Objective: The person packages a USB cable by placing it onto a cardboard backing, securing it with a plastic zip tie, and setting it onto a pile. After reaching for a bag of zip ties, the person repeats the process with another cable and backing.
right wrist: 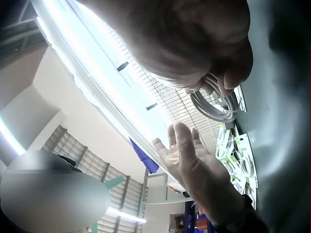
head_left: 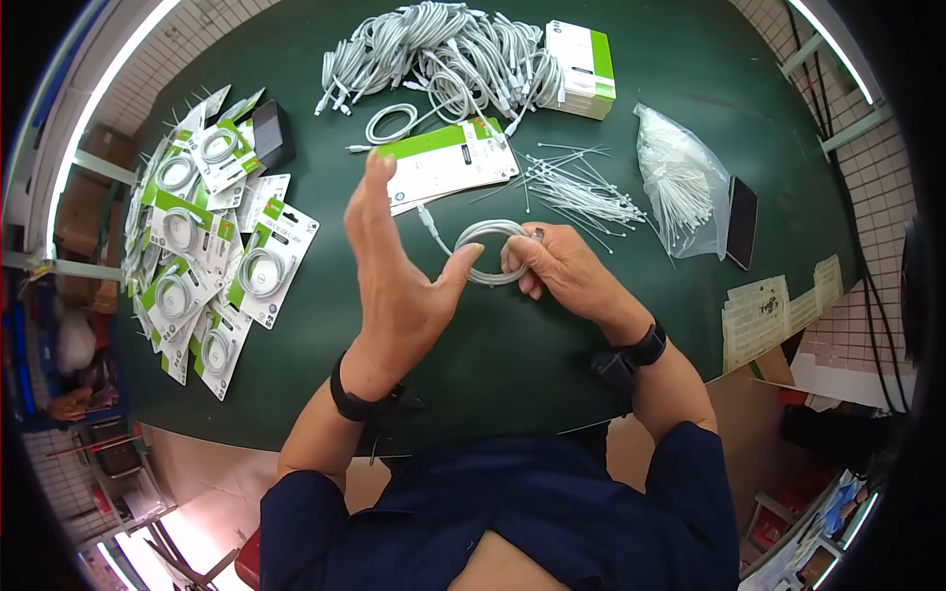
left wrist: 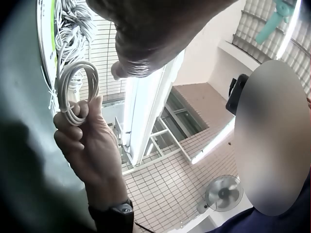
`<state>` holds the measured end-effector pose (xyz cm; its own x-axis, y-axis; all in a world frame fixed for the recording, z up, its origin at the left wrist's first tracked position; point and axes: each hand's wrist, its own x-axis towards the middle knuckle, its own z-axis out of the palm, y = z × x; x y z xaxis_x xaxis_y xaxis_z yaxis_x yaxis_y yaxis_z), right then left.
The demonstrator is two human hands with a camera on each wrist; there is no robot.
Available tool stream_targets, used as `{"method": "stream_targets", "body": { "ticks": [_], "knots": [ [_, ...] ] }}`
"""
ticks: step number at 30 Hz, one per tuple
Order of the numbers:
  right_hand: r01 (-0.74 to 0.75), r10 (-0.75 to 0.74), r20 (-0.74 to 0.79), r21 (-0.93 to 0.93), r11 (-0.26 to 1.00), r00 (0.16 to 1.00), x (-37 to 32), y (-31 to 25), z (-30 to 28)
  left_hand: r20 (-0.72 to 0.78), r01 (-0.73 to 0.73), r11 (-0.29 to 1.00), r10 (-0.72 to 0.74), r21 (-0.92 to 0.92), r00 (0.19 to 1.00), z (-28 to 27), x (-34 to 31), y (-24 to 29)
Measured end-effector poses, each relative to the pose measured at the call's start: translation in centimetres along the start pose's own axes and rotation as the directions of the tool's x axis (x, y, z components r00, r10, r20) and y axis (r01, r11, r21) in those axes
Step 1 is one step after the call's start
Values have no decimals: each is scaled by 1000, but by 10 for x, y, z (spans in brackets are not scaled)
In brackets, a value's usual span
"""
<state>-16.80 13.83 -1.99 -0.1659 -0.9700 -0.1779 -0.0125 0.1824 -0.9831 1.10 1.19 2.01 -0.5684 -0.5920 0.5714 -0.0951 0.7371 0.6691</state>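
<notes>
A white cable (head_left: 483,228) wound into a round coil is held over the table, pinched at its right side between the thumb and fingers of my right hand (head_left: 570,271). One cable end with a plug (head_left: 426,217) sticks out to the upper left. My left hand (head_left: 399,286) is spread with straight fingers pointing away, its thumb tip at the coil's left edge. In the left wrist view the right hand (left wrist: 95,143) grips the lower part of the coil (left wrist: 63,92). The right wrist view shows the left hand (right wrist: 197,167) with extended fingers, apart from the coil (right wrist: 214,112).
Carded cables (head_left: 177,231) pile up at the left beside a black box (head_left: 273,134). Behind lie a heap of cables (head_left: 424,44), a card stack (head_left: 581,64) and flat cards (head_left: 443,167). Loose zip ties (head_left: 581,192), a bag of ties (head_left: 680,187) and a phone (head_left: 742,222) lie right.
</notes>
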Motion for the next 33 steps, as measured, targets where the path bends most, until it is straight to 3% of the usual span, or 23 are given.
{"method": "stream_targets", "body": {
  "ticks": [2, 3, 5, 9, 12, 15, 18, 21, 26, 28, 31, 32, 33],
  "knots": [
    [11, 0, -56, 183, 983, 998, 2, 3, -1, -50, -173, 971, 183, 164, 982, -12, 1, 13],
    [18, 3, -80, 269, 963, 997, 1, 3, -1, -45, -182, 970, 192, 161, 980, -12, -4, 17],
    [33, -9, -78, 317, 948, 997, -1, 2, -1, 344, -152, 987, 126, 49, 930, -3, -17, 26],
    [35, -12, -58, 405, 914, 998, -5, 0, 0, 353, -192, 980, 161, 56, 922, 32, -27, 23],
    [29, -2, -69, 397, 917, 998, -6, -3, 1, 340, -208, 978, 184, 34, 922, 33, -22, 22],
    [36, 3, -147, 260, 965, 989, -6, -11, 3, 332, -244, 969, 221, 28, 917, 26, -19, 16],
    [88, -28, -182, 331, 940, 983, -4, -15, -1, 331, -291, 956, 265, 29, 905, 20, -20, 7],
    [89, -21, -174, 395, 914, 984, -9, -19, -1, 221, -352, 927, 372, -126, 901, 23, -21, -3],
    [-5, 40, -76, 415, 910, 996, -12, -25, -5, 185, -262, 943, 300, -204, 936, 18, -17, 1],
    [-25, 47, -47, 390, 920, 998, -14, -28, -5, 253, -193, 942, 264, -274, 931, 11, -14, -3],
    [253, -265, -177, -89, 963, 948, -20, -36, -1, 285, -199, 932, 288, -304, 914, 4, -10, -3],
    [360, -439, -154, -372, 856, 885, -21, -46, 0, 301, -247, 924, 334, -292, 893, -2, -3, -5],
    [442, -608, -85, -607, 660, 790, -27, -56, 1, 299, -307, 912, 383, -272, 874, -8, 1, -6]
  ]
}}
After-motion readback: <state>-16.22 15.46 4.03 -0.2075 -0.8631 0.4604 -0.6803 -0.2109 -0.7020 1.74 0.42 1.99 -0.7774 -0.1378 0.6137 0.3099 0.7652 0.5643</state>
